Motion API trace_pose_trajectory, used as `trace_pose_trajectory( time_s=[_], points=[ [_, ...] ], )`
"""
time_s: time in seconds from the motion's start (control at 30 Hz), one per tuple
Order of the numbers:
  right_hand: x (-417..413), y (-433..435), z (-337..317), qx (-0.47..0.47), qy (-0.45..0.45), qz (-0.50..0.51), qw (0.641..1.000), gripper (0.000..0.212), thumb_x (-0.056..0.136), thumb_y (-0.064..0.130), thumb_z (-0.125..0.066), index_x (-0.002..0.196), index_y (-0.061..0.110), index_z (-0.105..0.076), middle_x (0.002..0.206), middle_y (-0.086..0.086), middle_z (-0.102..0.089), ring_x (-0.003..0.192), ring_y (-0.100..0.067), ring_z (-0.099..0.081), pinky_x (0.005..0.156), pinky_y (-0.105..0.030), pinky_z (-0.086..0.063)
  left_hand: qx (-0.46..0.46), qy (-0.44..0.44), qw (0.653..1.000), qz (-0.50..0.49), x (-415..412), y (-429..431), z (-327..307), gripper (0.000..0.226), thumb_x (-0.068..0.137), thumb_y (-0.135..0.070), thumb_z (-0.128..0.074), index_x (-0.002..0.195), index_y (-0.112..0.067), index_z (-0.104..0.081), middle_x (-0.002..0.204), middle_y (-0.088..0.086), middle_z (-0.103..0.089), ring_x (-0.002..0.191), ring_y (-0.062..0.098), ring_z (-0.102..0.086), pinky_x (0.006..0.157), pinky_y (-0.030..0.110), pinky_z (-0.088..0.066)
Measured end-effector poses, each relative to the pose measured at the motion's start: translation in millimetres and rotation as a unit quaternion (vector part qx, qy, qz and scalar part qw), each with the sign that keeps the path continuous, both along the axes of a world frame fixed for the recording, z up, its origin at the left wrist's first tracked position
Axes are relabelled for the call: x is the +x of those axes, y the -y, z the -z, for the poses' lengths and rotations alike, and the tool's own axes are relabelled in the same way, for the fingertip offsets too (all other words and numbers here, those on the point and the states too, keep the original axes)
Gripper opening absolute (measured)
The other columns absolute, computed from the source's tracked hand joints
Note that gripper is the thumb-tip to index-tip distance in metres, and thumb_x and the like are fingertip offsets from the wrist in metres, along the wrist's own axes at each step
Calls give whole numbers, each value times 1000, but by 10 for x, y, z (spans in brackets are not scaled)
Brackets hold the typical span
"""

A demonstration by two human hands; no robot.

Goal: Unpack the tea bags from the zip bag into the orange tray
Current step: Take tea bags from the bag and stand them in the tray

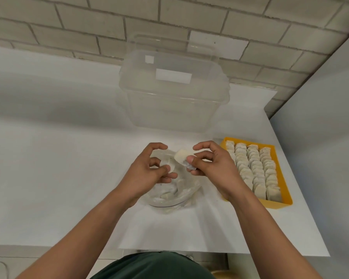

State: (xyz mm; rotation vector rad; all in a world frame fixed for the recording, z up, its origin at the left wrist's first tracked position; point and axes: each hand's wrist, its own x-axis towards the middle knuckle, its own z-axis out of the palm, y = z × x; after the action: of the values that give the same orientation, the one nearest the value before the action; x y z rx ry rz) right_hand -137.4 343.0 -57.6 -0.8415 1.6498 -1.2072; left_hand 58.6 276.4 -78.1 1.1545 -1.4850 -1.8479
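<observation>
A tea bag (180, 156) is pinched in the fingers (190, 159) of the right hand (212, 165) — thumb pressed on it, index finger arched free above. It hangs just over the mouth of the zip bag (186, 195). Whether that pinch holds one bag or a few stuck together, I cannot tell.

More tea bags (165, 196) lie inside the zip bag, below and nearer the person than both sets of fingers. The left hand (145, 174) grips the zip bag's rim, its fingers (159, 146) curled round the clear plastic, thumb and fingertips nipping the edge so the mouth stays open.

Right of the right-hand fingers, just beside that wrist, stands the orange tray (286, 200) — packed with four rows of bags set on edge.

Beyond the fingers, farther from the person, a clear plastic tub (173, 93) stands near a pale brick wall (69, 21). Zip bag, tray and tub all rest on a white worktop (58, 168).
</observation>
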Motion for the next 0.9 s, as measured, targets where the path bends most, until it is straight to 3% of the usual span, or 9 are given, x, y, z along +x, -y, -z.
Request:
trace_pose_trajectory(
  time_s=[0.1, 0.17, 0.3, 0.47, 0.57, 0.67, 0.73, 0.8, 0.9],
  points=[
    [-81, -36, -67, -4, -20, -6, 1000, 8, 90, 7, -77, 95, 8, -71, 94, -17, -71, 79, -30, -77, 69, -26, -60, -46, 26, 999, 1, -82, -46, -17, 34, 100, -1, -60, 117, -30, -68, 92, 5, -55, 89, 23, -80, 90, 36, -60],
    [-115, -63, -75, 12, -19, -10, 1000, 2, 90, 5, -76, 91, 5, -76, 100, -20, -71, 81, -30, -77, 71, -25, -60, -95, 58, 994, 12, -140, -82, -27, 34, 101, -4, -59, 118, -31, -72, 98, -2, -62, 88, 16, -79, 89, 30, -60],
    [-179, -92, -100, 59, 71, -17, 996, 9, 92, 8, -75, 97, 1, -78, 102, -18, -76, 89, -28, -78, 76, -24, -61, -139, 101, 983, 69, -242, -149, -32, 28, 102, -10, -62, 114, -33, -74, 98, -6, -80, 88, 4, -77, 82, 13, -55],
    [-293, -130, -161, 71, 196, -13, 978, 13, 92, 4, -71, 99, -6, -76, 87, -17, -75, 90, -31, -77, 70, -19, -59, -151, 134, 978, 57, -351, -181, 32, 19, 97, -22, -72, 116, -25, -76, 84, -7, -81, 84, 1, -77, 88, 27, -59],
    [-356, -157, -187, 69, 210, -21, 975, 25, 92, 18, -73, 104, -4, -75, 88, -15, -75, 89, -29, -77, 71, -21, -60, -152, 130, 979, 38, -444, -206, -2, 13, 96, -23, -73, 108, -21, -79, 83, -10, -80, 80, 3, -77, 83, 25, -60],
    [-454, -209, -191, 60, 95, -67, 991, 38, 85, 42, -77, 116, 21, -76, 103, -6, -72, 87, -23, -75, 74, -31, -62, -114, 124, 985, 38, -513, -217, -81, 9, 96, -22, -73, 102, -20, -80, 88, -7, -81, 79, 7, -79, 78, 18, -57],
    [-525, -243, -177, 27, -39, -95, 994, 39, 87, 40, -77, 125, 34, -71, 112, -1, -69, 89, -24, -73, 75, -38, -62, -77, 121, 988, 55, -537, -214, -142, 8, 96, -23, -73, 99, -20, -80, 94, -6, -81, 81, 9, -79, 78, 15, -52],
    [-588, -250, -170, -22, -106, -109, 988, 30, 91, 29, -77, 121, 32, -73, 109, 4, -70, 88, -25, -72, 74, -42, -62, -45, 121, 988, 80, -550, -201, -191, 9, 96, -24, -74, 98, -18, -80, 98, -4, -81, 83, 11, -79, 83, 19, -49],
    [-660, -246, -178, -45, -174, -127, 975, 13, 94, 19, -74, 105, 22, -79, 98, 10, -76, 81, -17, -73, 73, -42, -63, -14, 104, 989, 103, -572, -178, -234, 9, 95, -18, -75, 97, -12, -81, 102, 4, -80, 87, 18, -80, 90, 20, -57]
  ],
)
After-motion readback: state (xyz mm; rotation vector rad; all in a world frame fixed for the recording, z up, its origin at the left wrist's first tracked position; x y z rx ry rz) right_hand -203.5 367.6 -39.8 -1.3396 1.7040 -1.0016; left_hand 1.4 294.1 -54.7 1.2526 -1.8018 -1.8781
